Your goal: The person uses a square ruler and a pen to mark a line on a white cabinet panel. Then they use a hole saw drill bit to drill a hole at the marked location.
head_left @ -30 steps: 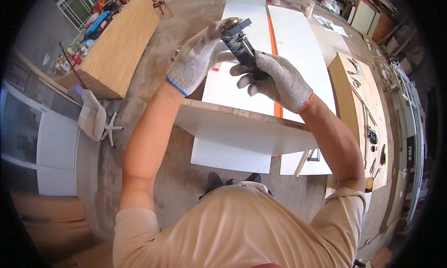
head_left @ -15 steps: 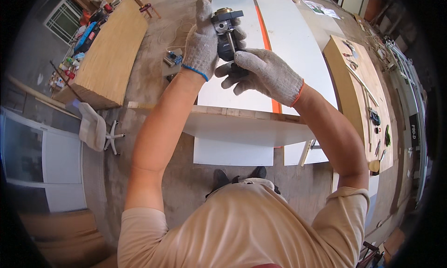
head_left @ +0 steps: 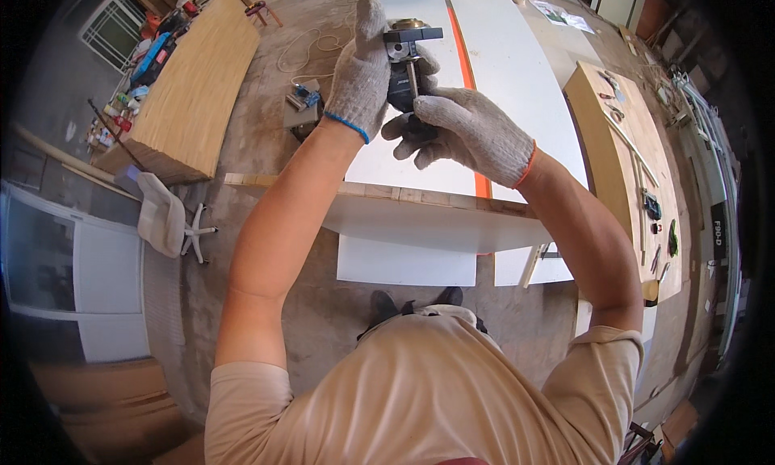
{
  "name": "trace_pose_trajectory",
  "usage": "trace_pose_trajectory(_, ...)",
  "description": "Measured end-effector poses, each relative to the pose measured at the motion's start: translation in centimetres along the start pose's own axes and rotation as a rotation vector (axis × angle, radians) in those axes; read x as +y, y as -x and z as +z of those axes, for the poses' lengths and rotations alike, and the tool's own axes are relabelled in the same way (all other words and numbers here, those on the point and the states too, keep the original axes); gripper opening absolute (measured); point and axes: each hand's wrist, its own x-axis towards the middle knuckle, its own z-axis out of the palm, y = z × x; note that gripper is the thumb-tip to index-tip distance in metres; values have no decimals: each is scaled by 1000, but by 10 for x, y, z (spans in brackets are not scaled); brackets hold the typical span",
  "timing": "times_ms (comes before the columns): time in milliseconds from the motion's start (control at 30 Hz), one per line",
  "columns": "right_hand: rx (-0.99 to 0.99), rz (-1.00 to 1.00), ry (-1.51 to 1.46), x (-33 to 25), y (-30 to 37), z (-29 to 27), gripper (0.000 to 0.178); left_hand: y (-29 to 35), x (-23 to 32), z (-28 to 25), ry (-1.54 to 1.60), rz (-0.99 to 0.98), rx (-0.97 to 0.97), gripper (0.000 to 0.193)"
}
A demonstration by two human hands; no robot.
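While the black tool (head_left: 400, 91) is held upright left of the orange strip (head_left: 462, 57), my left hand (head_left: 361, 76) clamps its body, fingers wrapped behind; my right hand (head_left: 476, 134), overlapping the strip, grips its lower end. Two-handed handling seems under way, calling next for steady support. One second earlier, the tool leaned diagonally.

Look at the left hand in its pale knitted glove with a blue cuff (head_left: 355, 77): the middle of its fingers vanishes behind the black-and-silver handheld tool (head_left: 401, 90)! The tool's lower end disappears too, covered by the right hand in its pale knitted, orange-cuffed glove (head_left: 476, 130). Down at the bottom edge, a dark red shape (head_left: 462, 462) is sliced off, impossible to identify. Lower left, the stacked brown sheets (head_left: 105, 396) blur into darkness. And the small mixed clutter (head_left: 121, 126) at far left? Too tiny to sort out!
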Motion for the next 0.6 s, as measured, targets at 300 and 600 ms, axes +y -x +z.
trace_pose_trajectory(300,3,8,16,2,2,2,65,0,-5,-4,3,6,-19,108)
trace_pose_trajectory(600,239,-76,69,-6,6,12,59,-10,-8,-11,305,36,-55,86)
